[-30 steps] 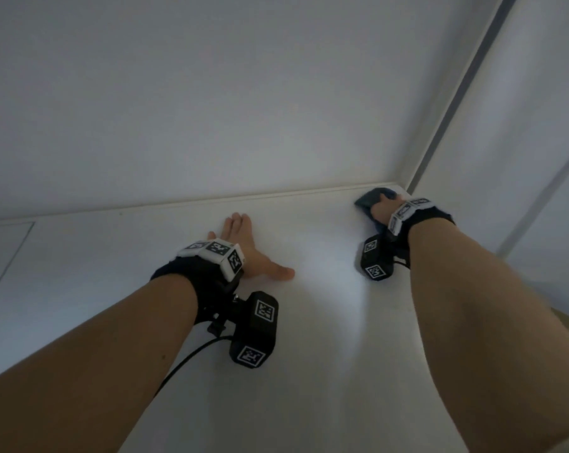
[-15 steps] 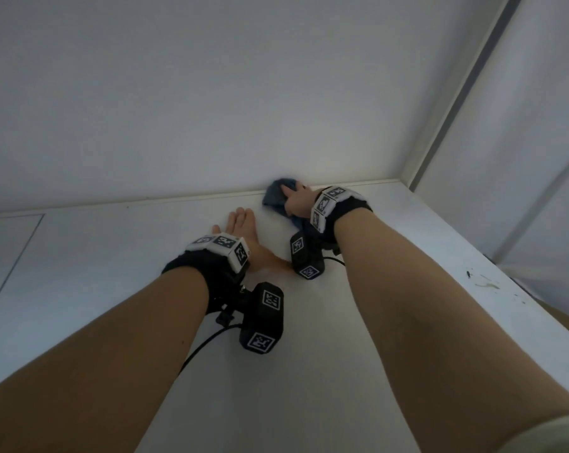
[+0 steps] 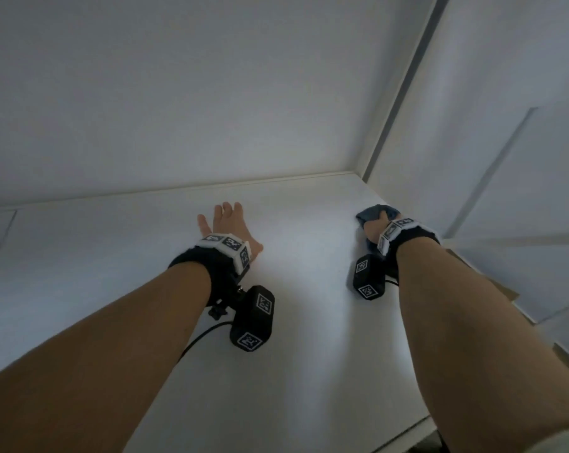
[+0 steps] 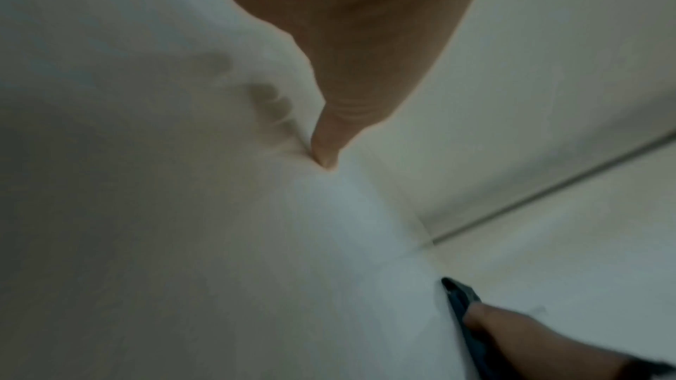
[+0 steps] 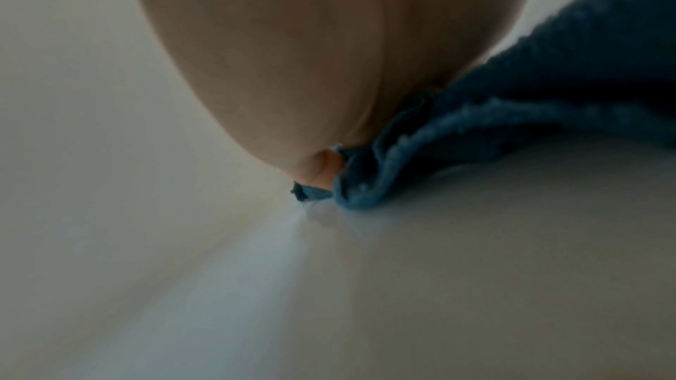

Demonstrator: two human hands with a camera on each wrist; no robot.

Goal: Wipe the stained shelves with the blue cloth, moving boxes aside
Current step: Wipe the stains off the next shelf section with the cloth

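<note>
- Shelf (image 3: 309, 322), white, is filling the lower frame; wiping it well likely means overlapping strokes right out to the right edge.
- Left hand (image 3: 226, 227) is lying flat at centre, fingers spread, bracing.
- Right hand (image 3: 376, 228) is clutching the bunched blue cloth (image 3: 373, 213) at centre right, pressing it down.

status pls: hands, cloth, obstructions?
Left hand flat on shelf. Right hand presses blue cloth near right back corner. No boxes visible.

cloth (image 3: 376, 213) on shelf (image 3: 309, 322), right of left hand (image 3: 227, 227)
</note>
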